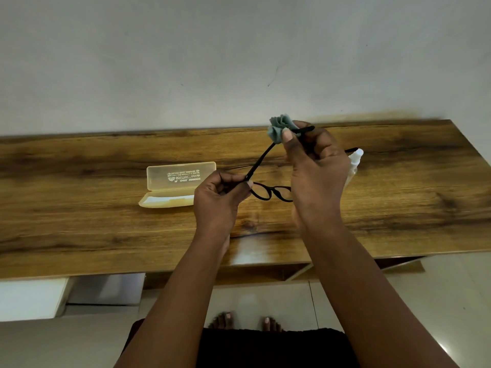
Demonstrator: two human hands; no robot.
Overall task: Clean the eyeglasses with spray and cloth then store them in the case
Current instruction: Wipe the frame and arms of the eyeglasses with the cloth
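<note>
The person stands at a wooden table (106,229) set against a pale wall, both bare forearms reaching out over it. The left hand (219,199) has its fingers curled in, pinching the black eyeglasses (268,191) at the hinge corner of the frame, where one temple arm meets the lens rim. The lenses hang just to the right of that hand, above the tabletop, partly hidden behind the other wrist. From the left fingers one temple arm rises up and away toward the right hand (314,166), which is lifted higher and farther out. The right thumb and fingers pinch a crumpled grey-green cleaning cloth (279,127) around the far part of that temple arm; the cloth bunches out beyond the thumb tip, and the arm's end pokes out just right of it. The second temple arm's tip shows past the right hand's far side. Directly behind the right hand, mostly covered by it, stands a clear spray bottle (354,162) on the table. To the left of the left hand, close by, lies a translucent yellowish glasses case (178,183), open, its lid raised with printed lettering on it.
</note>
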